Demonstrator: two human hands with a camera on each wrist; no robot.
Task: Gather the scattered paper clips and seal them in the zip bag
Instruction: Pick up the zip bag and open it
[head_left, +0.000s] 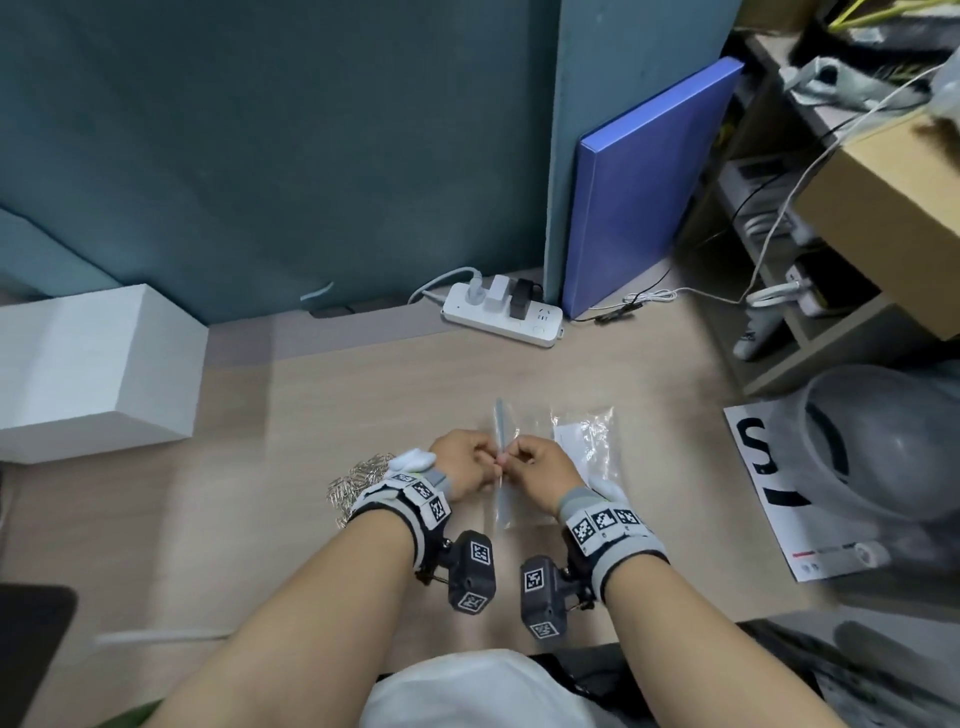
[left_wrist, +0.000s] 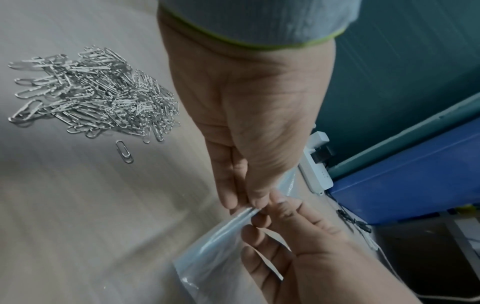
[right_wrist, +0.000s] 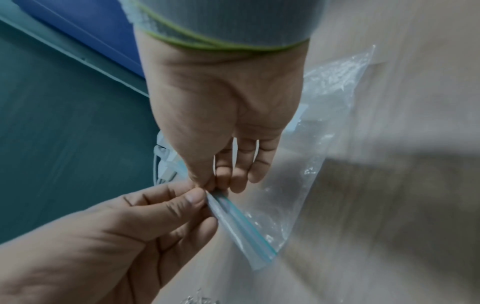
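Note:
A clear zip bag with a blue-green zip strip is held edge-on above the wooden desk. My left hand and right hand meet at its top edge, and each pinches the strip between thumb and fingertips. In the left wrist view my left hand pinches the strip and the bag hangs below. In the right wrist view my right hand pinches the same spot. A heap of silver paper clips lies on the desk left of my left wrist, partly hidden in the head view. One loose clip lies beside it.
A second crinkled clear bag on a white card lies just right of my hands. A white box stands at the left, a power strip at the back. A blue board, shelves and a grey helmet stand at the right.

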